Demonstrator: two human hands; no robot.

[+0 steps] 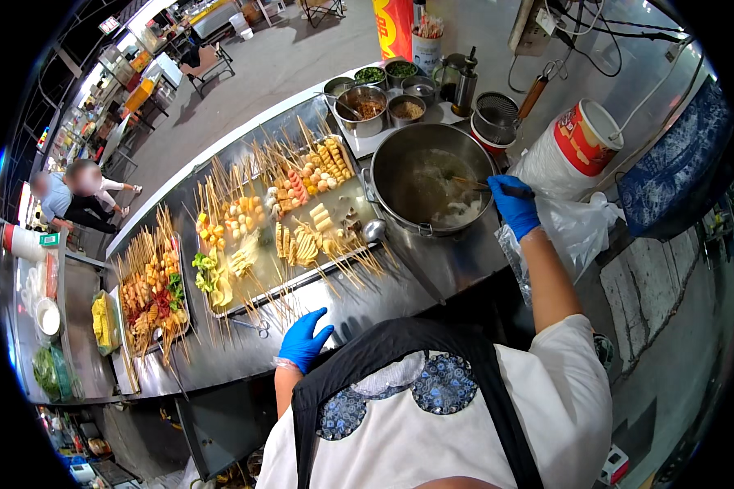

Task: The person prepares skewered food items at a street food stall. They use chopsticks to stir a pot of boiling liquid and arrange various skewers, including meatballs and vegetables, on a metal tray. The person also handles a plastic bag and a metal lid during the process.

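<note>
My right hand [515, 205], in a blue glove, grips the dark handle of a utensil [472, 183] at the right rim of a large steel pot [379, 160]. The utensil's other end reaches into cloudy broth, where pale food lies; its tip is hard to make out. My left hand [304, 340], also gloved in blue, is empty with fingers apart over the front edge of the steel counter. Left of the pot, a long tray [263, 299] holds many food skewers in broth. A steel ladle [374, 231] rests between the tray and the pot, its handle pointing towards me.
Seasoning bowls [362, 110] and a pump bottle [465, 85] stand behind the pot. A wire strainer [495, 110], a wrapped stack of paper tubs [578, 140] and plastic bags [575, 232] are at right. A second skewer tray [183, 287] and scissors [260, 330] lie left. Two people are beyond the counter.
</note>
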